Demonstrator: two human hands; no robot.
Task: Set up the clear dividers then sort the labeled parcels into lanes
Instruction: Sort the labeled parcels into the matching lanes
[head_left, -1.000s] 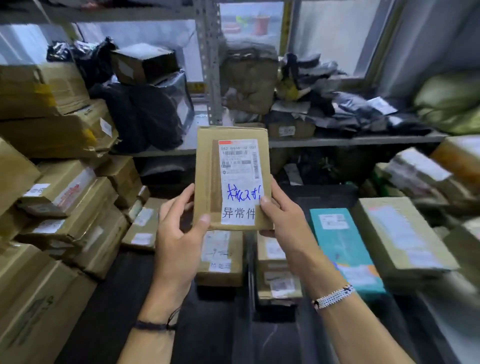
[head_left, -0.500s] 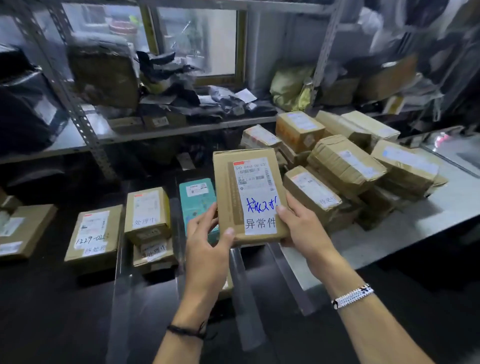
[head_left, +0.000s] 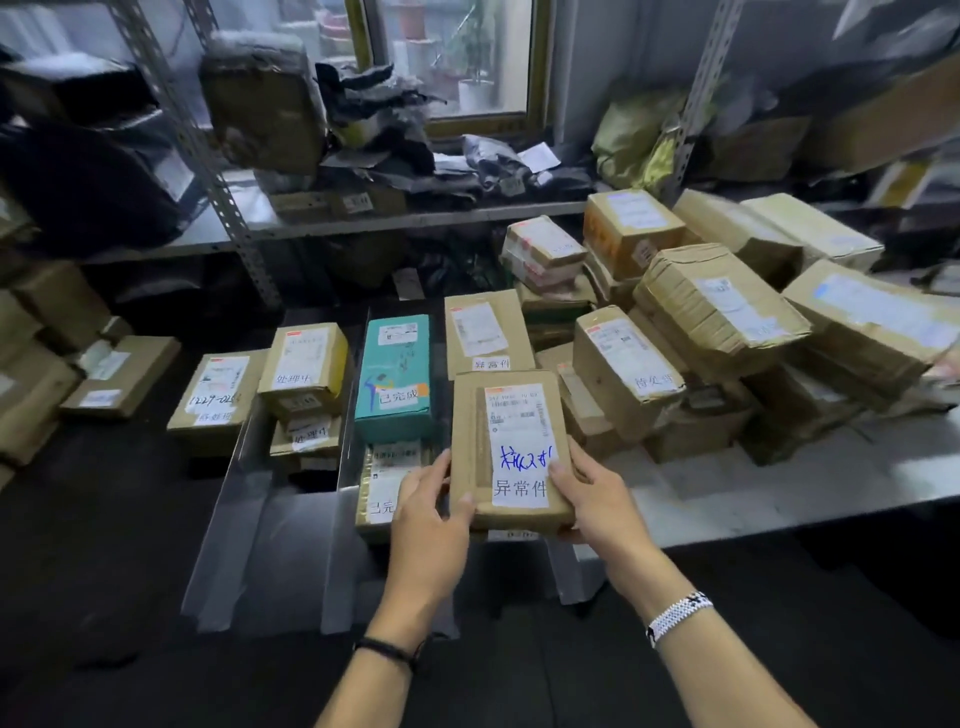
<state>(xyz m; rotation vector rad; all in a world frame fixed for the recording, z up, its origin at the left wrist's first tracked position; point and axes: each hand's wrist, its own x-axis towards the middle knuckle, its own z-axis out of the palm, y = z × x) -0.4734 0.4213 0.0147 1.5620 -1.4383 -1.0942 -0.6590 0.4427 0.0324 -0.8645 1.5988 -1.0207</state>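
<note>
Sorting step; clear dividers (head_left: 228, 499) stand. Your left hand (head_left: 426, 525) and right hand (head_left: 597, 509) both grasp the brown parcel (head_left: 511, 447), centre frame, over the rightmost lane. Next: lower it flat below the like-labelled parcel (head_left: 485, 338).

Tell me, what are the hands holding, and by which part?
A brown labeled parcel, by its near end: left hand at the left corner, right hand at the right edge.

Left hand (head_left: 426, 525) out in front, grips parcel (head_left: 506, 447) at near left edge, thumb on top. Right hand (head_left: 597, 504) out in front too, grips near right edge, thumb on top, fingers underneath.
</note>
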